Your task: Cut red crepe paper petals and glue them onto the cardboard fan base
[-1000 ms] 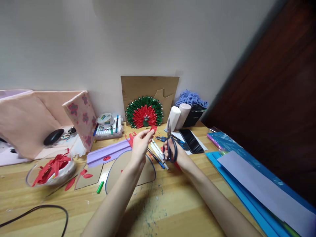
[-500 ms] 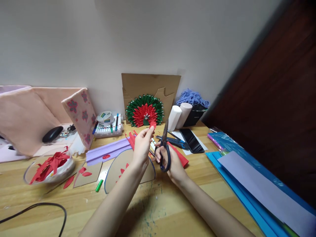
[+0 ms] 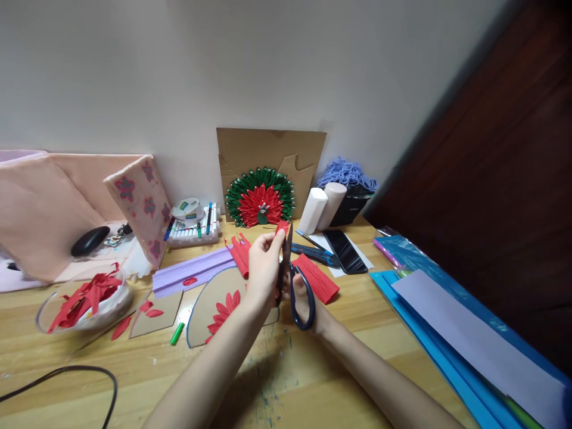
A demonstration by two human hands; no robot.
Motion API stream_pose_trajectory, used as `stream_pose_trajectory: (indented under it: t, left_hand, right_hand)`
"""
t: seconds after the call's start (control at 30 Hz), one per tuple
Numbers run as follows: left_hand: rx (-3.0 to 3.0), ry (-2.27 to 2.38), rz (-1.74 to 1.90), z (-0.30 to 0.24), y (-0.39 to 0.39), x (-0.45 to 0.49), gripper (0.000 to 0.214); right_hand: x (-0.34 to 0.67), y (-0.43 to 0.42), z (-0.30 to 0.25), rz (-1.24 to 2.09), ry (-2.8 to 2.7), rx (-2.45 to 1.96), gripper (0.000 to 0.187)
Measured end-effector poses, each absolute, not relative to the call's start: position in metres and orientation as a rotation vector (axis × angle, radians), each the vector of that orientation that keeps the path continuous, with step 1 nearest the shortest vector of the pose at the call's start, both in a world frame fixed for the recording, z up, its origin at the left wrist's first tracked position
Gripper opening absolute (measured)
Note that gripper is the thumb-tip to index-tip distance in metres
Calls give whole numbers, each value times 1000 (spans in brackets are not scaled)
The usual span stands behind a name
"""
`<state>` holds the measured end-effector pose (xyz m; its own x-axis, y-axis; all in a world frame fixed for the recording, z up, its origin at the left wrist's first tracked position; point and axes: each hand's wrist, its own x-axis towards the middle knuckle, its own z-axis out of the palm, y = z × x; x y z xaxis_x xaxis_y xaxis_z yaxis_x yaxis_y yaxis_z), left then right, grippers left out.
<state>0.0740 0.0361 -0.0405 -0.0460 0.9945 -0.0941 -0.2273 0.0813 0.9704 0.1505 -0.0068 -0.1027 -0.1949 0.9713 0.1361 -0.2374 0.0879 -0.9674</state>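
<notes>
Head view shows dark scissors (image 3: 293, 293) and red paper (image 3: 281, 226).

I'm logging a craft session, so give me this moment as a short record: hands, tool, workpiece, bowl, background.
Left hand: pinching small red piece
Right hand: holding scissors
Blades: beside the red piece; whether cutting, unclear
Workpiece: blue-edged cardboard bearing red petals, partly hidden by the left arm
Bowl: holds red scraps
Background: upright cardboard sheet behind green-and-red fan shape
</notes>
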Motion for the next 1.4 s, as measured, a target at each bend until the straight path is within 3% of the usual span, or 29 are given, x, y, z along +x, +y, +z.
stream_pose_trajectory:
  t: [0.27, 1.07, 1.4]
  left_hand:
    - [927, 1061, 1297, -48, 30, 83, 29]
    - [937, 1050, 1231, -39, 25, 78, 26]
    - [986, 1030, 1251, -45, 33, 75, 27]
  right_hand:
    - [153, -12, -89, 1081, -1426, -1002, 66]
    - [153, -16, -92, 1152, -1363, -1039, 73]
    - [154, -17, -95, 1121, -1378, -1077, 66]
